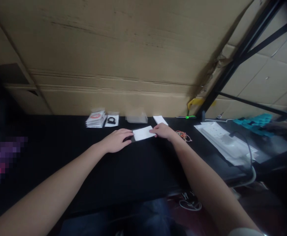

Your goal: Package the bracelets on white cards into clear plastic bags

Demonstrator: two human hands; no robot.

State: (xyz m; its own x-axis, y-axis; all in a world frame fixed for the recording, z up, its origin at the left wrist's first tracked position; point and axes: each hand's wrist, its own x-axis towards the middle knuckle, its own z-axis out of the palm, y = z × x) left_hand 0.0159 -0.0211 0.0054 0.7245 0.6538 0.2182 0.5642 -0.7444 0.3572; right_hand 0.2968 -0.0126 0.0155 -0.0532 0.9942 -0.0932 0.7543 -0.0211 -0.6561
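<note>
A white card or flat packet [143,133] lies on the black table [138,170], held from both ends. My left hand [117,140] pinches its left end, where a dark piece shows under the fingers. My right hand [163,131] grips its right end with the fingers curled over the edge.
At the back edge sit a stack of small packets with red print [96,119], a packet with a black ring [112,120], clear bags [136,118] and a white slip [160,120]. Rubber bands [184,135] lie right of my hand. A white power strip [222,137], papers, cardboard boxes [123,52].
</note>
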